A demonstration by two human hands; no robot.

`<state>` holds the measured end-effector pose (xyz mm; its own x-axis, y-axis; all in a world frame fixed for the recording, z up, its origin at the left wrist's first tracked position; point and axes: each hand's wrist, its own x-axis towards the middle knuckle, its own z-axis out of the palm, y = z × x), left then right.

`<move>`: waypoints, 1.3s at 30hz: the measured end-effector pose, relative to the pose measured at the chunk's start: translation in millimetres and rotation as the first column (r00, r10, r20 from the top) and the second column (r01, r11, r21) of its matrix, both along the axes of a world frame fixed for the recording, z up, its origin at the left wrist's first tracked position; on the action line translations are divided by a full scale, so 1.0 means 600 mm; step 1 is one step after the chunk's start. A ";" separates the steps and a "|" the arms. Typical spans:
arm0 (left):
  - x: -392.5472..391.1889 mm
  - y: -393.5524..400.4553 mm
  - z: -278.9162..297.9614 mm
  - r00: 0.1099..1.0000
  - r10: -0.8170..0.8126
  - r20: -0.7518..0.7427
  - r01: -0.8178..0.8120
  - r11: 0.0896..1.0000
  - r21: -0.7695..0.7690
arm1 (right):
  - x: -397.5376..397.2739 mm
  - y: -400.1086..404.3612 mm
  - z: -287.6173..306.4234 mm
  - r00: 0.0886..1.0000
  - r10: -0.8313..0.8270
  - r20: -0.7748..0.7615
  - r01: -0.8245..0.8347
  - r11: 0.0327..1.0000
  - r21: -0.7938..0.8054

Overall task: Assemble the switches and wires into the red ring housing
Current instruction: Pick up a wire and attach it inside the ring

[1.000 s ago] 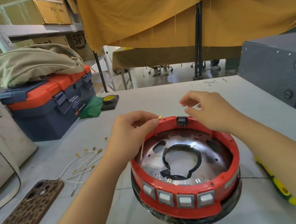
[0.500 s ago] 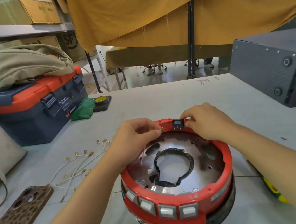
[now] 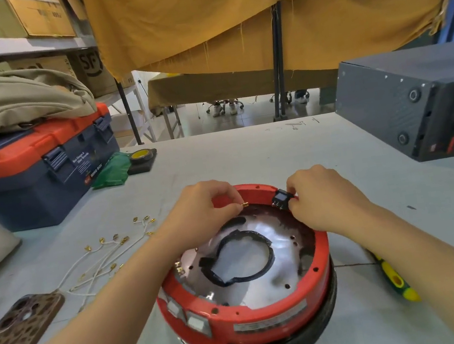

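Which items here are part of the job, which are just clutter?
In use:
red ring housing
black switch, in right hand
gold-tipped wire, in left hand
spare wires

Lying about:
toolbox
phone
grey box
screwdriver

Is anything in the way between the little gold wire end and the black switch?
Nothing visible. The left hand pinches the gold wire terminal just inside the red ring housing rim. The right hand holds the black switch on that rim. Only open space lies between them.
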<state>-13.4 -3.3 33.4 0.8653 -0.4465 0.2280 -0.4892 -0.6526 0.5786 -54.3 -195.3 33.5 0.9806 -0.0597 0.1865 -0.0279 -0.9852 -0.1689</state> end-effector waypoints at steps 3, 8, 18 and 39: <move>-0.002 -0.012 0.006 0.999 -0.049 0.009 0.049 0.998 0.032 | -0.017 0.001 -0.001 1.000 -0.002 -0.005 0.002 1.000 0.029; -0.002 -0.036 0.006 0.990 -0.135 -0.041 0.137 0.989 0.058 | -0.027 -0.006 0.001 0.997 0.021 -0.069 -0.018 0.999 0.036; 0.016 -0.053 0.005 0.986 -0.151 -0.074 0.159 0.980 0.120 | 0.028 -0.010 -0.036 0.962 0.243 -0.122 -0.059 0.627 0.777; 0.009 -0.064 -0.016 0.963 -0.270 -0.019 0.271 0.961 0.049 | 0.031 -0.025 -0.068 0.979 0.203 -0.008 -0.102 0.523 0.846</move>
